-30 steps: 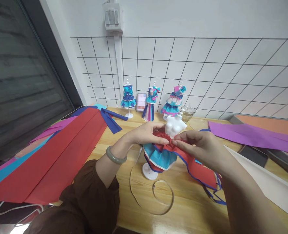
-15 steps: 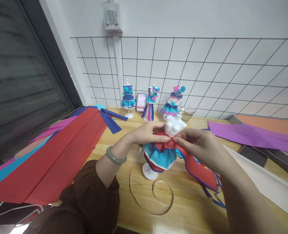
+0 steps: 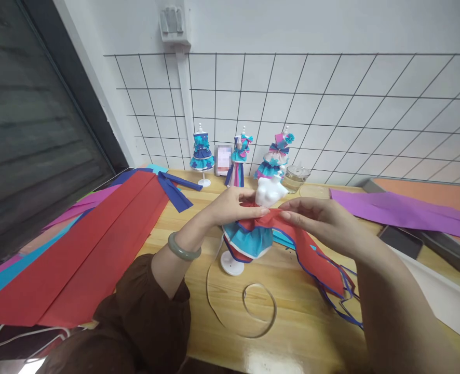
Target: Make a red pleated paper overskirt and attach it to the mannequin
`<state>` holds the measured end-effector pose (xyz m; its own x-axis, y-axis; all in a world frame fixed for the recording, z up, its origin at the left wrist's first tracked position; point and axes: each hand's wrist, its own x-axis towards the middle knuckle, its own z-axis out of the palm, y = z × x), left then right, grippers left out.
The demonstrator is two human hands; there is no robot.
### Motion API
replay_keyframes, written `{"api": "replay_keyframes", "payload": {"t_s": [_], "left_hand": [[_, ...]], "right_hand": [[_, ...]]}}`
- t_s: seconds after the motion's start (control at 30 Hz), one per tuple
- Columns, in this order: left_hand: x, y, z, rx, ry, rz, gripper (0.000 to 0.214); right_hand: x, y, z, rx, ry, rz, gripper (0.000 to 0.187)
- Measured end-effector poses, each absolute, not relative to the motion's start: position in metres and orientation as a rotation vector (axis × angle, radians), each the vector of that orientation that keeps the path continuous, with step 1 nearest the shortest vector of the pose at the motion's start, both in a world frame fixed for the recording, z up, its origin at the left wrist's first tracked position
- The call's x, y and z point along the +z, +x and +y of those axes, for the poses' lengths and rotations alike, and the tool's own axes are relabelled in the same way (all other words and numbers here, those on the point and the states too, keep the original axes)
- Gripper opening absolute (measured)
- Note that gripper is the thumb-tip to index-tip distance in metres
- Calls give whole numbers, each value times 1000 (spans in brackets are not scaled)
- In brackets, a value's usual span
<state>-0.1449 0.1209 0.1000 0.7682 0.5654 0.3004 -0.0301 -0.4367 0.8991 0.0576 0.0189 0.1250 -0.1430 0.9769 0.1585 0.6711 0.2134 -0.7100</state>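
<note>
A small white dress-form mannequin point(image 3: 269, 191) stands tilted on a round white base point(image 3: 232, 263), dressed in a tiered skirt with a turquoise ruffle point(image 3: 251, 240) edged in white. Around its waist runs a red strip point(image 3: 319, 259) with blue edging, which looks like crepe paper; its loose length trails to the right over the table. My left hand point(image 3: 238, 206) is closed at the waist, thumb pressing the gathered strip against the form. With thumb and fingers, my right hand point(image 3: 318, 215) pinches the same strip just right of the waist.
Three dressed mini mannequins, one in blue tiers point(image 3: 202, 156), stand along the wall beside a phone point(image 3: 224, 160) and a glass cup point(image 3: 295, 178). Red sheets point(image 3: 97, 249) lie left, a purple sheet point(image 3: 405, 213) right. A thin curled ribbon point(image 3: 274, 311) lies in front.
My right hand has moved a little away from the left, and a stretch of red strip now shows between them. The mannequin leans and has shifted slightly left.
</note>
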Motion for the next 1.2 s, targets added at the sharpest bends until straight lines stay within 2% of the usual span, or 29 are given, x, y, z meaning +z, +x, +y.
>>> {"api": "replay_keyframes", "payload": {"t_s": [0.2,0.37,0.67,0.87,1.07,1.2], "left_hand": [[102,-147,127,780,1894,455,34],[101,-148,131,818,1900,422,35],[112,-161,133,1027,1867,501,37],[122,-172,139,1294,1598,495,34],[125,-172,140,1349,1380,417,33],[121,-161,131,1233,1419,368,31]], "right_hand": [[131,72,8,545,-1660,-1799,46],[124,92,-7,581,-1752,-1786,44],[32,133,-33,803,-1869,-1747,27],[-6,149,-56,698,-1947,-1654,26],[-7,217,-56,137,-2319,-1705,24],[20,210,-42,-3,-2284,-1604,27]]}}
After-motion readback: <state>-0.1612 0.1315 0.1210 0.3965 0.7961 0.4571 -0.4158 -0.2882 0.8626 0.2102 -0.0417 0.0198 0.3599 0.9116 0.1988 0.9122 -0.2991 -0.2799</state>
